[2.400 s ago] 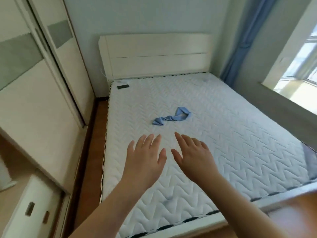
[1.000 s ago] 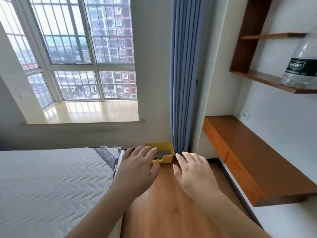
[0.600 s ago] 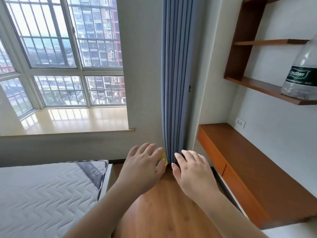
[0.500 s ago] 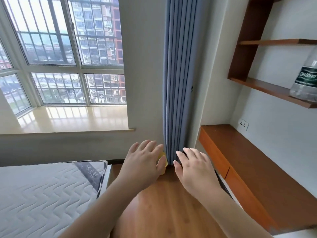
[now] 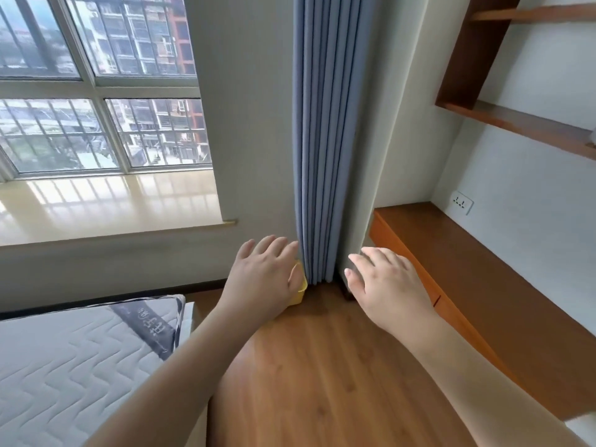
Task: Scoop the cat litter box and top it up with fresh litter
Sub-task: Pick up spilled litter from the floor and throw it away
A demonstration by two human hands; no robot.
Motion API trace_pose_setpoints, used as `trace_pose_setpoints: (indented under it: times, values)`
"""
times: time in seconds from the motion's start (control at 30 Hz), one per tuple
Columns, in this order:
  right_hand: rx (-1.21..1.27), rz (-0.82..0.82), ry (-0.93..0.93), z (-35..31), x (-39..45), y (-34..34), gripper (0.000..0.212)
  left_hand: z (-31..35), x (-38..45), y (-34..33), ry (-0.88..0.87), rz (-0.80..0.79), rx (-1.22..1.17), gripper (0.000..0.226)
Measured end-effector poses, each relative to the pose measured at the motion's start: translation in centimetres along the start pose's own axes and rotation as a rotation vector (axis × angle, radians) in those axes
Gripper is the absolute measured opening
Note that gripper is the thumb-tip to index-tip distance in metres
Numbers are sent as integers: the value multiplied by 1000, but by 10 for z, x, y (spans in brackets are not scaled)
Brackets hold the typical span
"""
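Yellow box (image 5: 300, 290): likely stiff plastic, litter-heavy (mostly hidden); grip opposite rims
Hands: left hand (image 5: 263, 279), right hand (image 5: 385, 282) both released, holding nothing

Both hands out in front over the floor (image 5: 322, 382), palms down. Left hand (image 5: 263, 279) at 12 o'clock, right hand (image 5: 385, 285) at 1 o'clock, apart w/ a gap between. Litter box (image 5: 299, 290) on the floor behind the left hand, mostly hidden by it, just beside the curtain (image 5: 325, 140) foot at 12. Mattress (image 5: 64, 366) corner at 8 o'clock. Window sill (image 5: 106, 201) at 10, window (image 5: 96, 91) above it. Desk (image 5: 500, 301) along the wall at 3 o'clock, wall socket (image 5: 462, 202) just above it, shelf (image 5: 522, 124) higher up at 2.
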State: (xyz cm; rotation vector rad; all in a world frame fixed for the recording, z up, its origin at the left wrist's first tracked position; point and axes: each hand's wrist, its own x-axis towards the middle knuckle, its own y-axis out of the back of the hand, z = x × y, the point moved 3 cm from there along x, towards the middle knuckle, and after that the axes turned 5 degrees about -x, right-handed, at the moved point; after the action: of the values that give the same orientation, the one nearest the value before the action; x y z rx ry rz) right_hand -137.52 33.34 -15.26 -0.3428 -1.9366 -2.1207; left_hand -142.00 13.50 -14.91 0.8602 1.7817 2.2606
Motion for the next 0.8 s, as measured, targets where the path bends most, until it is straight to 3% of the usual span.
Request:
trace_pose_setpoints:
  times: [0.17,0.27,0.43,0.8]
  values:
    - [16,-32,26,19,44,-37,67,-4,40,-58,-5,-65,-19,46]
    - [37,-45,39,37,75,-66,65,-12,73,-80,0,-27,-17,39]
    - [77,-26,48,69,120,-117,43,-12,130,-132,53,-78,-36,47]
    - [209,-82,58,98,206,-208,43,-50,196,-207,150,-130,-55,50]
